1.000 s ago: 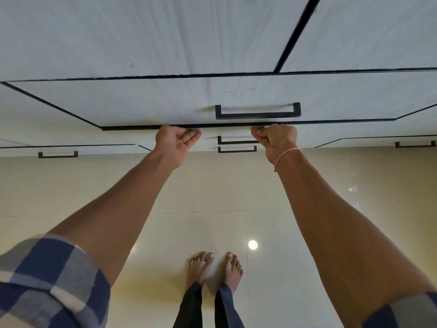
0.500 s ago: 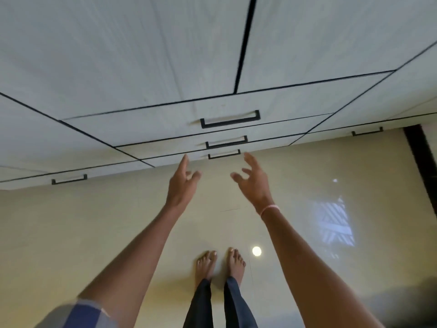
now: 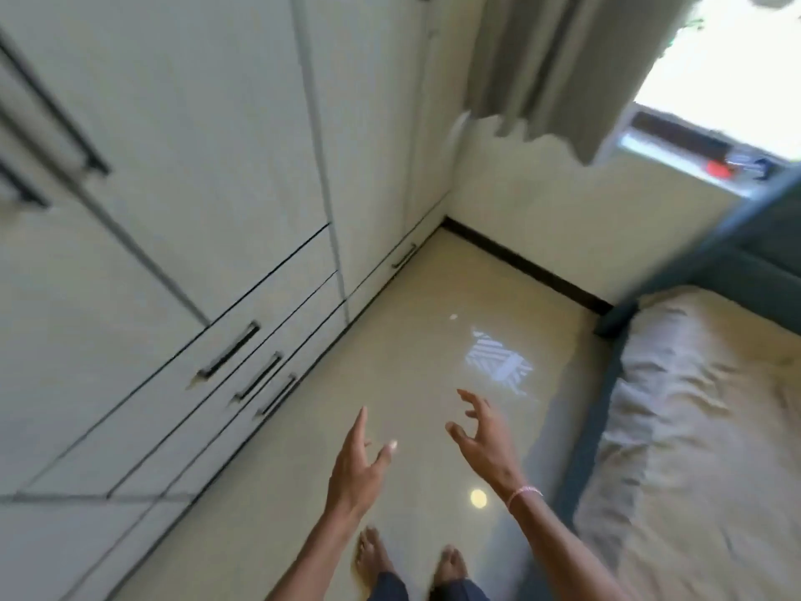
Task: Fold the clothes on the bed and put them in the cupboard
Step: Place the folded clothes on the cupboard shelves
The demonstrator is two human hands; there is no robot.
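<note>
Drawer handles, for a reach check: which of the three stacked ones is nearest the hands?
The bottom drawer handle, lowest of the stack, looks closest to the left hand; the other two sit higher.

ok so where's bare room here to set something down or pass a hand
The floor strip between the cupboard and the bed is bare beyond the feet. The bed's rumpled sheet shows nothing on it. The window sill is cluttered with small blurred items. The left hand and right hand hover empty over the floor.

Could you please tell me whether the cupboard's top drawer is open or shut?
Shut. The top drawer lies flush with the cupboard front, with only thin seams around it; the left hand and right hand are off it.
</note>
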